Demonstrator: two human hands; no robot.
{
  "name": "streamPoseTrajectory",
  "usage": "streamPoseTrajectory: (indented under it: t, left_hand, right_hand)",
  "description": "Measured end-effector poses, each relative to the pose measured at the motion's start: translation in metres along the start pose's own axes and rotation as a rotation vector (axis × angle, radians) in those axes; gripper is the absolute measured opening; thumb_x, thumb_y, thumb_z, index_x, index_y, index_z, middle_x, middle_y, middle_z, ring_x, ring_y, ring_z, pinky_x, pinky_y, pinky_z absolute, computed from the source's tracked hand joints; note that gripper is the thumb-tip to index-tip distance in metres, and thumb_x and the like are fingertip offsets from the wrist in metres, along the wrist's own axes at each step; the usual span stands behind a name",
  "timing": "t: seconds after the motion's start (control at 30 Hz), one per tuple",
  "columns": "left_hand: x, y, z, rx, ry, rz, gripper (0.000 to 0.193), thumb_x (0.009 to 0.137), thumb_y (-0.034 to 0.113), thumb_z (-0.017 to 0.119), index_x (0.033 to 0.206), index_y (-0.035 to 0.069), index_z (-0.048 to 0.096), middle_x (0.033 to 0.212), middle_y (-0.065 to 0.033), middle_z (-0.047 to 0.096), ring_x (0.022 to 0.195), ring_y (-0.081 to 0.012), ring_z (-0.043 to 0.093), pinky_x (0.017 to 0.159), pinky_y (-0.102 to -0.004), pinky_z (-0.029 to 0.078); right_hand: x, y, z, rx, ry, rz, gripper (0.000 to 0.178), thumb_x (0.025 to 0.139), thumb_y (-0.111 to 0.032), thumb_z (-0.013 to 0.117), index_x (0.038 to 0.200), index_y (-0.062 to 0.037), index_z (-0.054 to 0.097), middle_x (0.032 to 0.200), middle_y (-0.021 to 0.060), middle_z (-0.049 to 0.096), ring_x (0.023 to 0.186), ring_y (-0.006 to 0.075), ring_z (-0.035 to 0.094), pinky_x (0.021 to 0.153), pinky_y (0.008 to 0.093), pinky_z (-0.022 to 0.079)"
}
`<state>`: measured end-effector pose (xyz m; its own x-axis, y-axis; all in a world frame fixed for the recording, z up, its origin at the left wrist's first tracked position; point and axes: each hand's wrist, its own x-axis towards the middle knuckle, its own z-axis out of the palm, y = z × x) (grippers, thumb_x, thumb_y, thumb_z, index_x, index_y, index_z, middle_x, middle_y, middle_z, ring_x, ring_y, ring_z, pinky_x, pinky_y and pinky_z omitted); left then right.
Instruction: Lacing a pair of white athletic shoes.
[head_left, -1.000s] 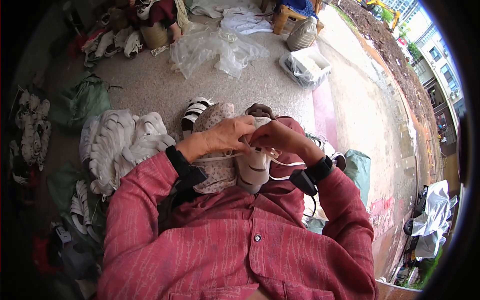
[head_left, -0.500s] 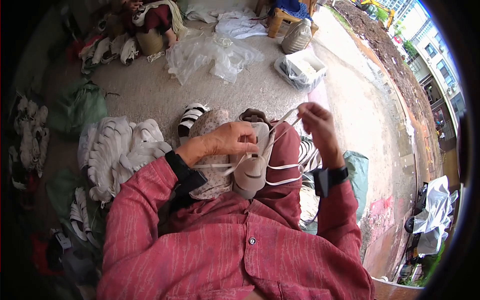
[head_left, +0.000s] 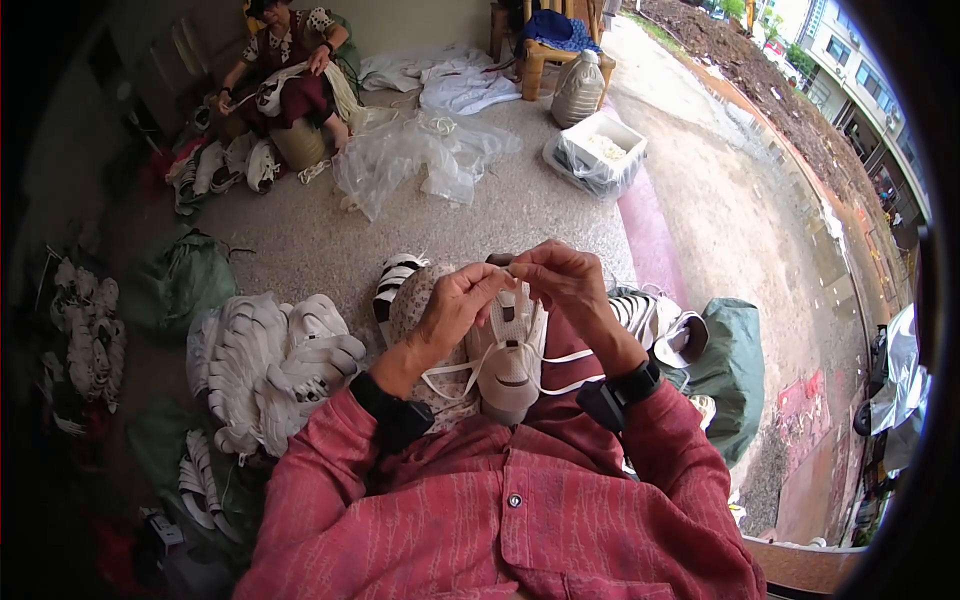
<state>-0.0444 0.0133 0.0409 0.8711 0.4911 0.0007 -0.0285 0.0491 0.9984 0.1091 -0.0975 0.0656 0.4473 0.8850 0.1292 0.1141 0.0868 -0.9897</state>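
The person sits on the ground with a white shoe propped upright on their lap, toe end toward their chest. The left hand curls around the shoe's left side, fingers closed against its upper near the top. The right hand comes in from the other side, thumb and fingers pinched together at the top of the shoe on what looks like the end of the white lace. Loops of that lace hang loose across the shoe and trail over the right wrist. Both hands meet just above the shoe's tongue, nearly touching.

Each wrist wears a black band over the cuff of a red shirt. To the person's left, a heap of white shoes lies on the concrete floor, with a green bag beyond it. To the right, just beside the knee, more shoes rest on a dark green sack. Farther off, clear plastic sheeting lies crumpled, and a box lined with plastic stands near it. Another person sits at the far wall, handling a shoe.
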Motion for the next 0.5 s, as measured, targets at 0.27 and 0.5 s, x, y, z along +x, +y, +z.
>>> streamPoseTrajectory:
  t: [0.27, 0.5]
  left_hand:
    - [-0.007, -0.013, 0.005, 0.147, -0.187, 0.175, 0.028, 0.100, 0.024, 0.042, 0.110, 0.004, 0.058, 0.083, 0.0012, 0.050, 0.070, -0.0080, 0.047, 0.063, -0.0225, 0.040]
    - [-0.009, -0.014, 0.001, 0.353, -0.193, 0.457, 0.030, 0.098, 0.017, 0.043, 0.118, 0.003, 0.059, 0.091, -0.0069, 0.054, 0.081, -0.0175, 0.053, 0.074, -0.0298, 0.044]
  right_hand:
    - [-0.001, 0.002, 0.003, 0.066, -0.152, 0.134, 0.013, 0.086, -0.009, 0.071, 0.095, -0.0002, 0.071, 0.073, -0.0010, 0.064, 0.058, 0.0030, 0.054, 0.050, 0.0169, 0.041]
    - [-0.007, -0.005, 0.001, -0.020, -0.242, 0.228, 0.014, 0.086, -0.009, 0.071, 0.096, -0.0001, 0.071, 0.072, -0.0013, 0.063, 0.059, 0.0041, 0.053, 0.052, 0.0181, 0.042]
